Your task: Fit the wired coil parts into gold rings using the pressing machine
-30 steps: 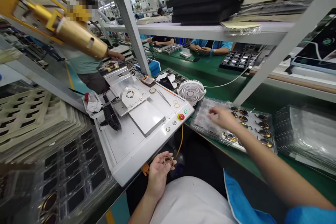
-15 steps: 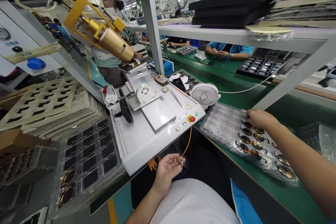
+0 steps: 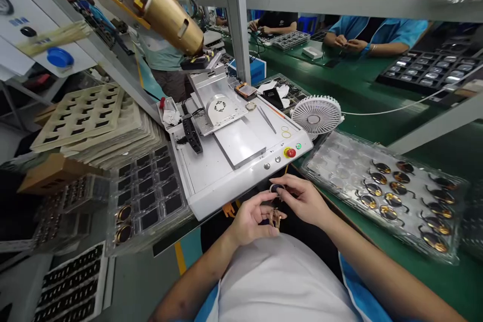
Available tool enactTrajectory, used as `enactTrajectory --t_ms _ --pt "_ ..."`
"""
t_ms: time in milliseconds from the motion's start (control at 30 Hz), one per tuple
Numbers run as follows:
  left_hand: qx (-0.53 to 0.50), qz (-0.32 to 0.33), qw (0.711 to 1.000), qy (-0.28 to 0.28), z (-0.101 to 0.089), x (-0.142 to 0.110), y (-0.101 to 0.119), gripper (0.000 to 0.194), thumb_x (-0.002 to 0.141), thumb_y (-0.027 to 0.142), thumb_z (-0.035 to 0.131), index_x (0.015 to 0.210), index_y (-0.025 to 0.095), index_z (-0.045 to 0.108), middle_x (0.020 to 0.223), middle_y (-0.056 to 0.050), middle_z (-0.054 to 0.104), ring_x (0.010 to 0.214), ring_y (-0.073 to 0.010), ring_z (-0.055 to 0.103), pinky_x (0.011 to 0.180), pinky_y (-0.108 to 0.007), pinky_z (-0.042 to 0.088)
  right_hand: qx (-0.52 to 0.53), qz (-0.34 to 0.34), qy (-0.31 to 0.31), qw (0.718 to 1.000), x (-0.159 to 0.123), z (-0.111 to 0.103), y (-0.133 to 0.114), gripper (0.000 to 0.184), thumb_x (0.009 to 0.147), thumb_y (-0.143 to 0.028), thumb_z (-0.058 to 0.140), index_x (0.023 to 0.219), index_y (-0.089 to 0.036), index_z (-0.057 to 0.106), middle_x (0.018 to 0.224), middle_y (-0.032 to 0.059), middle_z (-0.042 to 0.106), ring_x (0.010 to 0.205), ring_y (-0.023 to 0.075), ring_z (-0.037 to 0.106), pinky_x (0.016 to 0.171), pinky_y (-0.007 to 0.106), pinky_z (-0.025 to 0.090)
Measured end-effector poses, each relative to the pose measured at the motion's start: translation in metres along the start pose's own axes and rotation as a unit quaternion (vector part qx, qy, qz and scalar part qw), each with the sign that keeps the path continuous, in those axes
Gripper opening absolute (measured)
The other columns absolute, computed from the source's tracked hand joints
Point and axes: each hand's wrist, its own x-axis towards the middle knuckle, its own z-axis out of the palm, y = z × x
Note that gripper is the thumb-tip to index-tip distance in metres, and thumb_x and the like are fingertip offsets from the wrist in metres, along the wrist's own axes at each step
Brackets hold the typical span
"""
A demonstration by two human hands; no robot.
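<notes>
My left hand (image 3: 252, 220) is closed around a gold-coloured round metal ring (image 3: 275, 217), which looks like a watch case, in front of my lap. Just above it, my right hand (image 3: 304, 200) pinches a small round dark disc (image 3: 277, 188) between thumb and fingers. The two hands nearly touch, and the left fingertips reach close to the disc. On the right lies a clear plastic tray (image 3: 341, 173) with several round discs (image 3: 392, 199) that have thin curved tails. Fingers hide part of both held pieces.
Ahead stands a white machine bed (image 3: 204, 181) with a metal fixture (image 3: 222, 108), tweezers (image 3: 267, 118) and a red button (image 3: 290, 153). A white fan (image 3: 316, 114) is beside it. Stacked trays (image 3: 147, 188) stand left. A co-worker's hands (image 3: 349, 44) are across the bench.
My right hand has come from the tray on the right to my left hand, now with a small disc in it. My left hand has risen slightly, still holding the gold ring. The view has shifted.
</notes>
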Motion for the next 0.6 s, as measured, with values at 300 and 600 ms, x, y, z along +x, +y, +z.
enactTrajectory --t_ms 300,600 --pt "-0.069 0.030 0.995 0.073 -0.011 -0.014 -0.006 0.084 0.057 0.039 0.101 0.133 0.024 0.067 0.136 -0.016 0.065 0.093 -0.0262 0.077 0.081 -0.035 0.058 -0.040 -0.075 0.001 0.996 -0.001 0.014 0.010 0.019 0.100 -0.028 0.063 0.090 -0.023 0.077 0.096 0.0074 0.066 0.072 0.0180 0.065 0.058 0.031 0.053" --pt "-0.064 0.044 0.990 0.120 -0.018 -0.014 -0.002 0.087 0.061 0.042 0.098 0.136 0.014 0.064 0.101 -0.015 0.081 0.096 -0.0273 0.075 0.080 -0.032 0.053 -0.074 0.017 0.077 0.994 0.086 0.001 -0.006 0.014 0.084 -0.034 0.067 0.078 -0.022 0.066 0.075 0.0030 0.068 0.072 0.0214 0.064 0.071 0.035 0.053"
